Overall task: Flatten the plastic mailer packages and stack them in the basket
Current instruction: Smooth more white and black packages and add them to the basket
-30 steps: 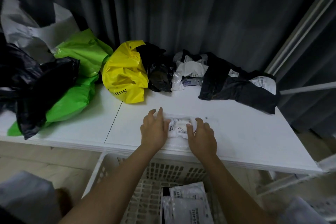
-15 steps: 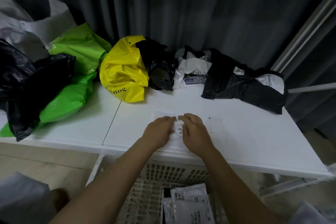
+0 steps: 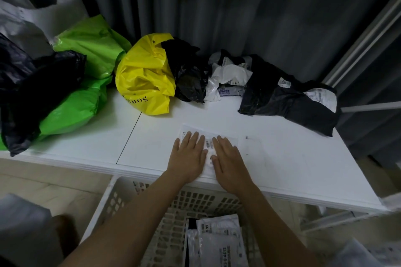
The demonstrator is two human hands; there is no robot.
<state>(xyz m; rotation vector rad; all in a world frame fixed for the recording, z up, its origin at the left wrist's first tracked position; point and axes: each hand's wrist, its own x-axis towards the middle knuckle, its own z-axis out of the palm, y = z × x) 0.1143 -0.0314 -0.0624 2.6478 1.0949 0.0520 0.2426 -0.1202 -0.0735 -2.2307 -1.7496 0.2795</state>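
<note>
Now both palms press a white plastic mailer (image 3: 219,136) flat on the white desk (image 3: 282,158), near its front edge. On the left hand (image 3: 188,159) the fingers (image 3: 191,138) lie straight and close together; those of the right hand (image 3: 231,163) lie the same way. Below that edge stands a white basket (image 3: 104,206) holding flattened mailers (image 3: 217,243). Behind the pressed mailer, a yellow bag (image 3: 141,78), green bags (image 3: 91,50) and black bags (image 3: 288,97) crowd the desk's far side.

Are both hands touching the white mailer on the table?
Touching. The head view shows the left hand and the right hand lying flat, fingers straight, pressing on the white mailer.
</note>
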